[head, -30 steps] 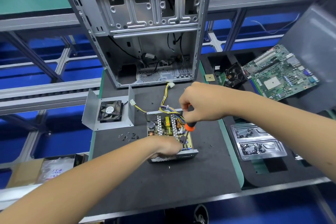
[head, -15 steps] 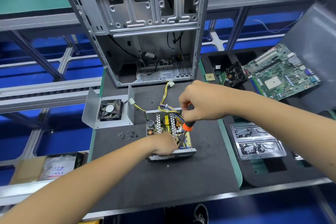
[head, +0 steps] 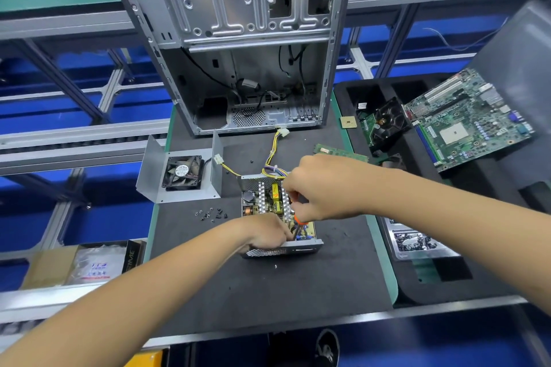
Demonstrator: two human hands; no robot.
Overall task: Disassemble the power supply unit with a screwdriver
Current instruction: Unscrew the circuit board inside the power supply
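The open PSU (head: 278, 211) sits at the centre of the frame on the black mat (head: 268, 286), circuit board showing. My right hand (head: 320, 188) curls round the screwdriver (head: 299, 225), its orange collar and shaft angled down into the unit's near corner. My left hand (head: 267, 232) grips the near wall beside the tip. Loose screws (head: 211, 213) lie left of the unit, the fan cover (head: 182, 171) beyond them, the case (head: 238, 39) at upper centre.

A right hand (head: 323, 188) grips an orange-collared screwdriver (head: 299, 222) over an opened power supply unit (head: 275, 211) on the counter (head: 298, 286). The left hand (head: 265, 234) holds its near edge.
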